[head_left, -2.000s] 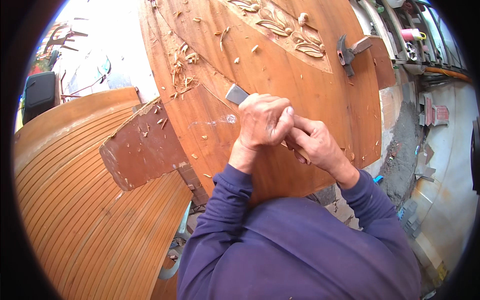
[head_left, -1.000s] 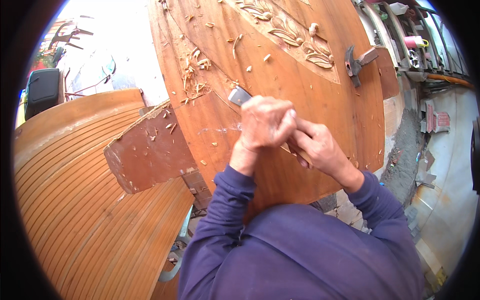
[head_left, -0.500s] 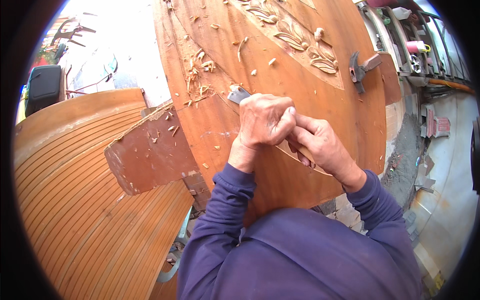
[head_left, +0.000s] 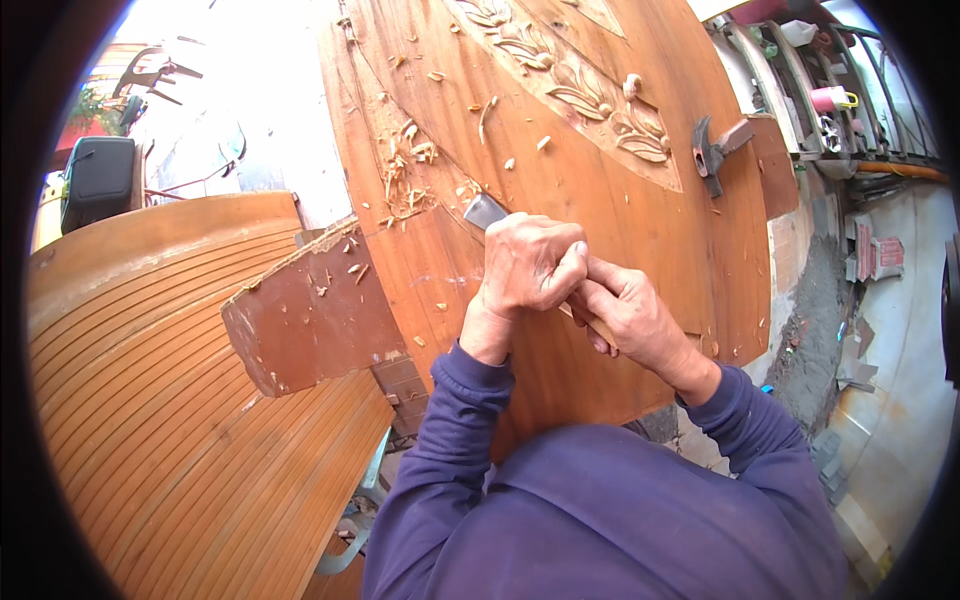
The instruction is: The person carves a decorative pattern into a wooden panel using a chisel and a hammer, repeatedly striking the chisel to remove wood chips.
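Note:
A wood chisel (head_left: pixel 485 210) is gripped in both my hands, its broad steel blade pointing up and left over a large wooden panel (head_left: pixel 600 200). My left hand (head_left: pixel 530 262) is wrapped round it close to the blade. Behind it my right hand (head_left: pixel 637 318) closes on the handle, which is mostly hidden by the fingers. The blade's tip lies by a curved line cut in the panel, beside a few pale wood shavings (head_left: pixel 405 170). Carved leaf relief (head_left: pixel 575 85) runs along the panel's far part.
A claw hammer (head_left: pixel 712 155) lies on the panel at the right. Brown boards stick out from under the panel, one at the left (head_left: pixel 315 310). A grooved wooden panel (head_left: pixel 190 400) stands at the left, near a black case (head_left: pixel 98 183). A rack (head_left: pixel 800 90) holds a pink mug (head_left: pixel 832 99).
The shaving at the blade's tip has come away, and the blade's end now shows bare. My hands and the chisel have shifted slightly in the view, which has itself moved a little.

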Demonstrator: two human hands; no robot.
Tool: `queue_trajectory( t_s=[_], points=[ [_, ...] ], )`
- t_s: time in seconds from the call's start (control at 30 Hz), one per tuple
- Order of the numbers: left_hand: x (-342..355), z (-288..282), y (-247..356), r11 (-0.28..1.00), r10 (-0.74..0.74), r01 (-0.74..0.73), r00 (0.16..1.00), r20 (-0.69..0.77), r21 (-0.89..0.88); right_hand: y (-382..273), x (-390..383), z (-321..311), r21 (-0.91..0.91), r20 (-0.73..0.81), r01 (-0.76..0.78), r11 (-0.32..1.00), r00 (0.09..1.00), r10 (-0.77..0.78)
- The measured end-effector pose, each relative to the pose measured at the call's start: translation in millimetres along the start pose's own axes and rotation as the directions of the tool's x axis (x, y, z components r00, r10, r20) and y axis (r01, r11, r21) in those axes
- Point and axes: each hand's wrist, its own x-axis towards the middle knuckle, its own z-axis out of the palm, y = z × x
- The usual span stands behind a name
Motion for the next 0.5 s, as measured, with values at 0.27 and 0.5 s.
queue_trajectory(
  t_s=[0.27,0.5],
  points=[
    [6,-11,-17,0.999,-0.030,0.031,0.999,-0.021,0.027,-5,18,2,-0.152,0.069,0.166,0.974,0.985,-0.157],
    [29,-41,-38,0.995,-0.103,0.103,0.995,0.012,-0.006,-20,43,19,-0.047,0.079,0.189,0.981,0.980,-0.185]
  ],
)
